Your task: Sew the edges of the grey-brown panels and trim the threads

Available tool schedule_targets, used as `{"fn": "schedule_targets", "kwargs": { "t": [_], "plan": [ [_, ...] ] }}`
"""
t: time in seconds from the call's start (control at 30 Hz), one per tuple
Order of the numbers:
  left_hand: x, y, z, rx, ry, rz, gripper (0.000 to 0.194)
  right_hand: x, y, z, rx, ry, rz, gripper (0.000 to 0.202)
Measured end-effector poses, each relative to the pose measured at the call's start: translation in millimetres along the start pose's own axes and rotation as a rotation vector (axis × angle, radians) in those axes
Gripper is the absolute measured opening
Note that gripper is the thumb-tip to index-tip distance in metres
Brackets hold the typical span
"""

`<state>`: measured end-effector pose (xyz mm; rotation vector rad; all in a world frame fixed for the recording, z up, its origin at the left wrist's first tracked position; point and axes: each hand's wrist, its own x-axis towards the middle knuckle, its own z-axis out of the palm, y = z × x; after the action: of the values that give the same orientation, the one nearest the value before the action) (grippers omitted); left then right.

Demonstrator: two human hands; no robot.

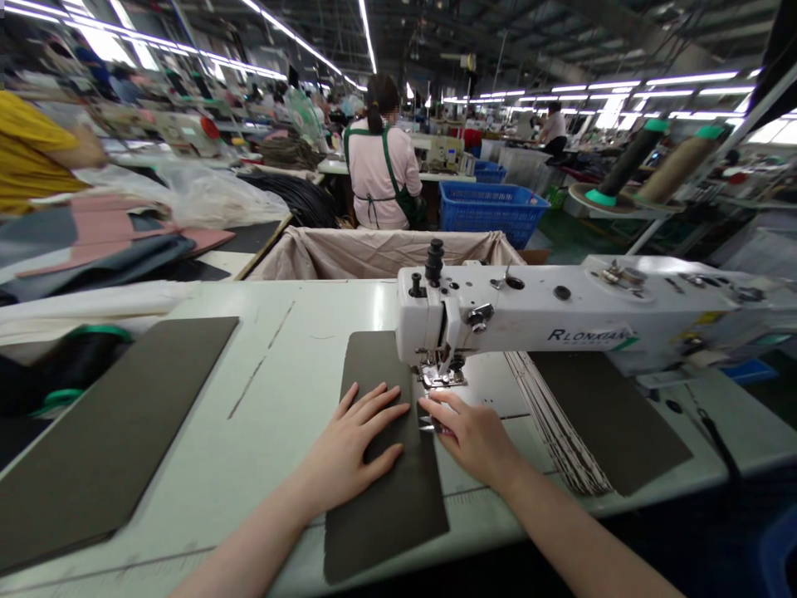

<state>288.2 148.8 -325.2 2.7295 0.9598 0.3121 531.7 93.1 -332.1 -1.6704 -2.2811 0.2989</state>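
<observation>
A dark olive-grey panel [398, 507] lies flat on the sewing table, its far part beside the needle of the white sewing machine [529, 307]. My left hand [361, 440] rests on this panel with fingers spread, holding nothing. By the panel's right edge, just in front of the presser foot [442, 378], my right hand [470, 432] is closed around small scissors [427, 424]. Their pointed metal blades stick out to the left toward the panel; the handles are mostly hidden in the hand.
Stacked dark panels [124, 415] lie at the left, and another stack [610, 415] lies under the machine arm at right. Behind the table hangs a cloth-lined bin [349, 249]. Farther off are a blue basket [491, 212], thread cones [635, 162] and a seated person [379, 174].
</observation>
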Motion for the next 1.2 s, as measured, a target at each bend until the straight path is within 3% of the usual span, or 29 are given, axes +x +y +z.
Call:
{"fn": "schedule_targets", "kwargs": {
  "t": [1.2],
  "plan": [
    [-1.0,-0.8,1.9,0.002,0.013,-0.021,0.054,-0.5,2.7,5.5,0.007,0.012,-0.001,0.057]
  ]
}}
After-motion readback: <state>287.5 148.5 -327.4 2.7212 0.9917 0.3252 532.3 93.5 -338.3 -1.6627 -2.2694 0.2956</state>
